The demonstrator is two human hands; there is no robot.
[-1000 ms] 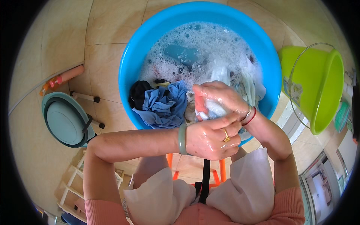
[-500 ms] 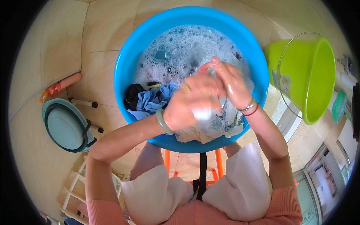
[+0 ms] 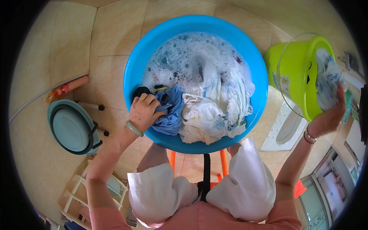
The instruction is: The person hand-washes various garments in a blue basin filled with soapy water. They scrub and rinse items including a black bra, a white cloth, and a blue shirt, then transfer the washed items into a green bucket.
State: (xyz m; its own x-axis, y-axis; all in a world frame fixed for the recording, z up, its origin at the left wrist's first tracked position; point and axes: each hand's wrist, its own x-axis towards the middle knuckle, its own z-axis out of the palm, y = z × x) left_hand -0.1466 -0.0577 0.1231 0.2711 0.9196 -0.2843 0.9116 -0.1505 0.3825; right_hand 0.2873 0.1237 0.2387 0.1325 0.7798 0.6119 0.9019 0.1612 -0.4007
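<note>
A round blue tub holds foamy water and wet laundry. My left hand is at the tub's left side, its fingers curled into a blue garment, with a black cloth just beyond. A white, blue-patterned garment spreads over the middle and right of the tub, partly under the suds. My right hand is at the mouth of a lime-green bucket, holding a bunched pale blue-white cloth. Some of its fingers are hidden by the cloth.
A squat toilet pan lies in the floor below the bucket. Folded grey-green basins stand at the left beside a white rack. An orange stool shows under the tub. Metal taps are on the wall at far right.
My hands, pressed together over the tub before, are now apart. The right has gone to the bucket with the pale cloth; the left has moved left onto the blue garment.
</note>
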